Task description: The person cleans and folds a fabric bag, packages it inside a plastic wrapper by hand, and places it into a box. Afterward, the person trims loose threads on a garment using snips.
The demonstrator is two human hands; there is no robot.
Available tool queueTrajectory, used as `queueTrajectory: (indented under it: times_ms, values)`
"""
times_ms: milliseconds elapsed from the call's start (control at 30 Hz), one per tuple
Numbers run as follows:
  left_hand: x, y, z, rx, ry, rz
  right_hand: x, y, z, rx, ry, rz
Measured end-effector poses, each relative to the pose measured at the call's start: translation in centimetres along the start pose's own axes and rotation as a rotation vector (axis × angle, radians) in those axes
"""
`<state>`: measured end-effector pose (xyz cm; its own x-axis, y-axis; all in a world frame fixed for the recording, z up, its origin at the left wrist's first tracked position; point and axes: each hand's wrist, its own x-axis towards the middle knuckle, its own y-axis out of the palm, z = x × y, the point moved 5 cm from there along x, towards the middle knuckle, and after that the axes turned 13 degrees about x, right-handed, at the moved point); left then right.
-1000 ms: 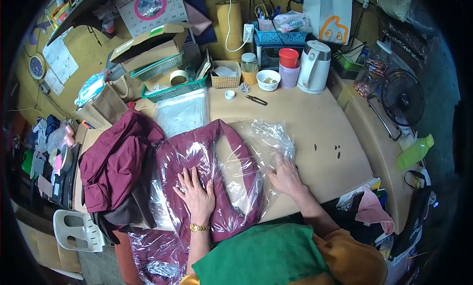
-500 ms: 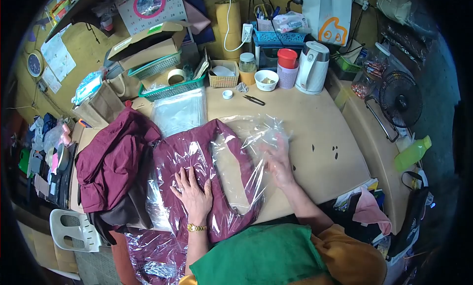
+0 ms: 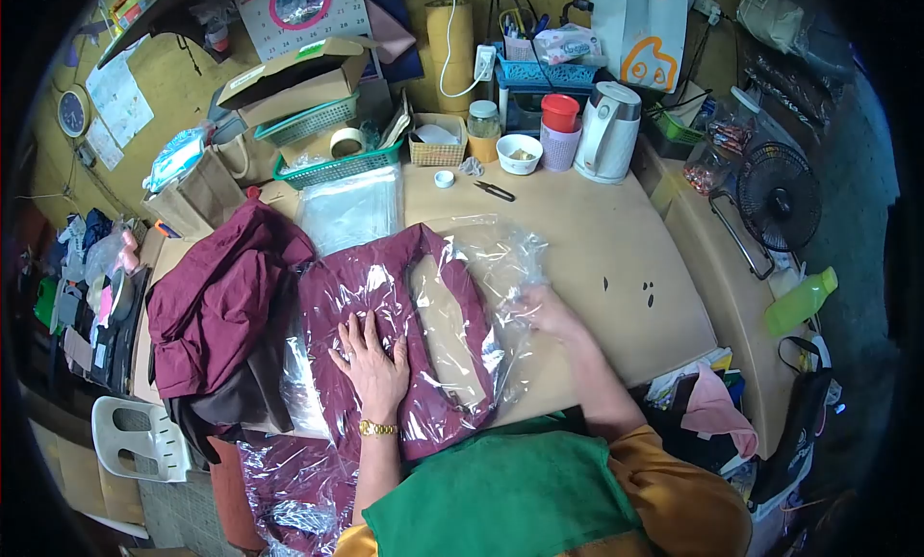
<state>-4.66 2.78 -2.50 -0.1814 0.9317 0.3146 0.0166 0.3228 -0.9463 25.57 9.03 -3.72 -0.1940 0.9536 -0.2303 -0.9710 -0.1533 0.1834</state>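
Observation:
A maroon garment (image 3: 361, 263) lies in a clear plastic bag (image 3: 496, 244) on the table in front of me. My left hand (image 3: 373, 369) rests flat on the bagged garment, fingers spread, a gold watch at its wrist. On the bag's right side, my right hand (image 3: 547, 311) has its fingers closed on the loose, crumpled plastic. Left of the bag is a heap of maroon cloth (image 3: 226, 307) with dark fabric under it. More maroon clothing in plastic (image 3: 298, 490) sits below the table's front edge.
Flat clear bags (image 3: 356, 210) lie behind the garment, beside green baskets (image 3: 337, 167). Thread snips (image 3: 496, 191), a white bowl (image 3: 519, 155) and an electric kettle (image 3: 609, 133) stand toward the back. A black fan (image 3: 778, 199) is at right, a white chair (image 3: 144, 440) at lower left.
My right hand has gone from spread fingers at the plastic to closed on it, slightly lower. The bag's right side has drawn in a little. My left hand stays on the garment.

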Motion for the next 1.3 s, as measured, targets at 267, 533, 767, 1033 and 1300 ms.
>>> queueTrajectory:
  times_ms: [267, 533, 767, 1033, 1300]
  values:
    - [-0.1, 0.3, 0.3, -0.018, 0.004, -0.024, -10.4, -17.5, 7.9, -0.566, -0.272, -0.834]
    - [0.0, 0.1, 0.1, -0.008, 0.0, -0.019, 1.3, -0.7, 10.2, -1.275, -0.243, -0.289]
    - [0.0, -0.1, 0.3, -0.016, 0.005, -0.031, 6.4, 1.0, 4.5, -0.254, 0.185, 0.086]
    - [0.0, -0.1, 0.3, -0.019, 0.005, -0.013, 8.7, -8.5, 6.2, 1.033, -0.45, -0.056]
    - [0.2, -0.1, 0.2, -0.031, -0.011, 0.022, 0.8, -9.2, 7.4, -0.089, -0.159, -0.258]
